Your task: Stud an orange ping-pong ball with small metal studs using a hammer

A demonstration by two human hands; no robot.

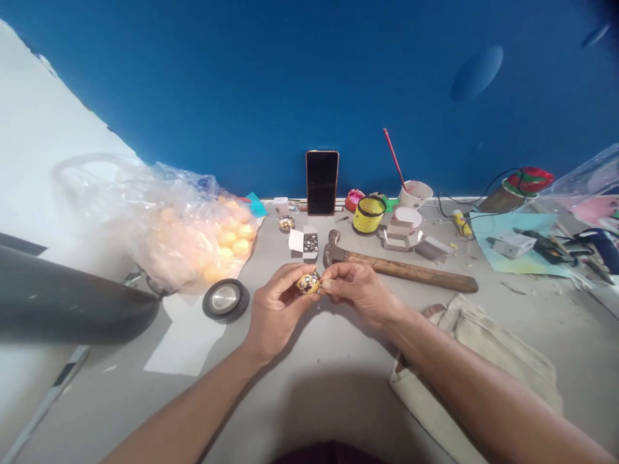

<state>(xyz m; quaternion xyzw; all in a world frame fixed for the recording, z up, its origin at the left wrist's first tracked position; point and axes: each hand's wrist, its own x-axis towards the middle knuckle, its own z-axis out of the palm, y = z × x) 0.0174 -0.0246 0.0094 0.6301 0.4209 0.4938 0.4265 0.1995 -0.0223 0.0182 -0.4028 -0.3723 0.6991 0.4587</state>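
Observation:
My left hand (278,309) is closed around a small yellow ball (308,282) studded with shiny silver tack heads and dark patches. At the ball's right side, the thumb and forefinger of my right hand (355,290) are pinched together; whatever is between them is too small to make out. Just beyond the ball stands an opened white box (311,245) full of small silver tacks. A similar studded ball (285,223) rests behind that box. The claw hammer (401,269) lies with its wooden handle pointing right, beyond my right hand.
To the left are a plastic bag of orange balls (232,241), a black roll of tape (225,299) and white paper (181,345). A phone (322,183) leans against the blue wall. Beige cloth (493,361) lies under my right forearm; a yellow container (367,216) and cup (416,193) stand behind.

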